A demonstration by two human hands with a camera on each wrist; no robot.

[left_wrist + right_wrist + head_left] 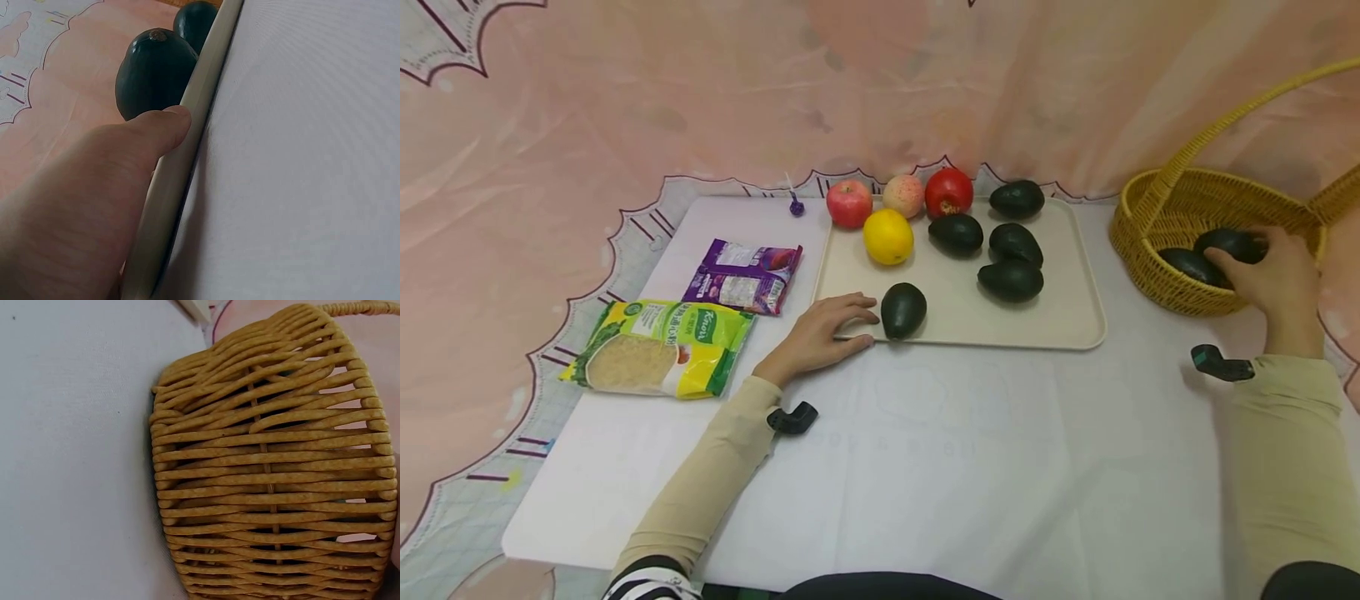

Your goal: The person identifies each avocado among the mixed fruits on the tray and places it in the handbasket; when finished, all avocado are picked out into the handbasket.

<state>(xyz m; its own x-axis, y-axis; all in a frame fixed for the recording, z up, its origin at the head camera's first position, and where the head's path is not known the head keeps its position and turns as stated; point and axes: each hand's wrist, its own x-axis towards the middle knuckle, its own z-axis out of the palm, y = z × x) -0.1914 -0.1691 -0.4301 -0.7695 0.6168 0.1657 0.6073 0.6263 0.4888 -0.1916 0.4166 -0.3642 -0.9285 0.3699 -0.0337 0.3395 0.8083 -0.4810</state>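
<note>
On the right, a yellow wicker basket (pixel 1165 275) has two dark green avocados in it. My right hand (pixel 1277 267) reaches over its rim and grips one avocado (pixel 1228 244), while the other avocado (pixel 1191 265) lies beside it. In the right wrist view the basket's woven wall (pixel 269 469) hides that hand. My left hand (pixel 823 333) rests at the left front corner of a beige tray (pixel 962 321), its fingers relaxed and its thumb (pixel 169 125) lying on the rim. Just right of those fingertips sits an avocado (pixel 903 312) on the tray.
Several more avocados (pixel 1011 281) lie on the tray's right half. Behind are a red apple (pixel 849 204), a peach (pixel 904 196), a pomegranate (pixel 948 192) and a lemon (pixel 888 237). A purple packet (pixel 743 277) and a yellow-green Knorr bag (pixel 658 350) lie left.
</note>
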